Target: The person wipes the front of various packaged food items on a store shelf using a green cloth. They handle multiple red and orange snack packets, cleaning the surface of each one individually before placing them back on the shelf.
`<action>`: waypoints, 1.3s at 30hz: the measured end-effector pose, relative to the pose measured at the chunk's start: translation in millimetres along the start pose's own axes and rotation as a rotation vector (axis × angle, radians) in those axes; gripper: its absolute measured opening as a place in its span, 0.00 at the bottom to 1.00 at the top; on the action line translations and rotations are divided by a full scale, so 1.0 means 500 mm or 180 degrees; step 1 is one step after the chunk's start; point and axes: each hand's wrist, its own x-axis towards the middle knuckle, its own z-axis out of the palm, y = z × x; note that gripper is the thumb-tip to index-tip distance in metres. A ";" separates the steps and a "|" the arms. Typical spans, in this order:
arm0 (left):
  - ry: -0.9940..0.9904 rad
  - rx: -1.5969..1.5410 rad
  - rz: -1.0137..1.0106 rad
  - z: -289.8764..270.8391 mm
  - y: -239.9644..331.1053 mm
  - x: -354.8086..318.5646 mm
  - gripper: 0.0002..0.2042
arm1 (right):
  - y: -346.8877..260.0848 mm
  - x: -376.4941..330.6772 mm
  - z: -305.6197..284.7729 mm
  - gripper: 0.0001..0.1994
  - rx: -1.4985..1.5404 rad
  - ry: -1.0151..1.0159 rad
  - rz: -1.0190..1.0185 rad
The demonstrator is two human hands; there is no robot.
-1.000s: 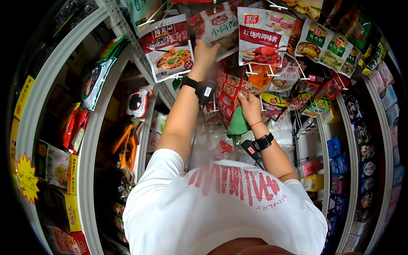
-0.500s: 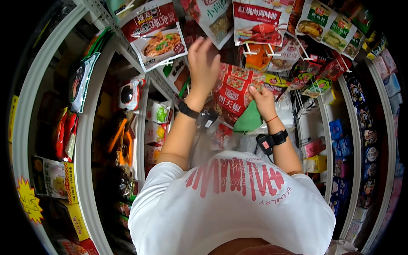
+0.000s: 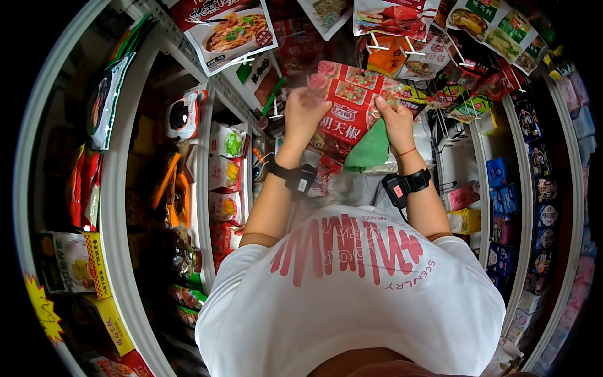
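In front of my chest I hold a red food packet (image 3: 342, 113) with small dish pictures on it, tilted toward me. My right hand (image 3: 397, 122) pinches its right edge, thumb on the front. A green cloth (image 3: 369, 149) hangs beneath that hand, against the packet's lower right corner. My left hand (image 3: 306, 119), slightly blurred, has closed on the packet's left edge, and its far fingers are hidden. Past the packet, a similar dark red packet (image 3: 301, 47) hangs in shadow.
Seasoning pouches hang overhead, among them a red and white pouch (image 3: 232, 34) and an orange pouch (image 3: 386, 56). White wire hooks (image 3: 411, 49) jut toward me. Grey shelf posts (image 3: 119, 207) with packaged food stand at left; shelves with blue packs (image 3: 496, 173) are at right.
My left hand has come down from the hanging pouches onto the packet's left edge. The packet now sits more upright between both hands. The view has shifted a little.
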 end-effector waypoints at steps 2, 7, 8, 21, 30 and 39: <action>-0.0270 -0.0251 -0.0253 -0.010 -0.024 0.004 0.20 | -0.023 -0.003 0.008 0.10 0.0160 0.0005 0.0101; -0.0844 -0.1883 -0.1322 -0.026 0.001 -0.001 0.14 | -0.016 0.006 -0.001 0.10 0.0472 -0.0003 0.0137; -0.0850 -0.1971 -0.1378 -0.033 0.005 0.001 0.12 | -0.014 0.009 -0.003 0.10 0.0412 -0.0041 0.0127; 0.0140 -0.2581 -0.0408 -0.082 0.009 0.083 0.10 | 0.042 0.007 -0.093 0.18 0.0274 0.0249 0.0098; 0.0526 -0.2393 -0.0432 -0.057 0.001 0.136 0.09 | 0.025 -0.004 -0.116 0.16 0.0364 0.0402 -0.0018; 0.1085 -0.1923 -0.0449 -0.043 -0.050 0.200 0.10 | 0.006 -0.018 -0.123 0.15 0.0596 0.0414 0.0048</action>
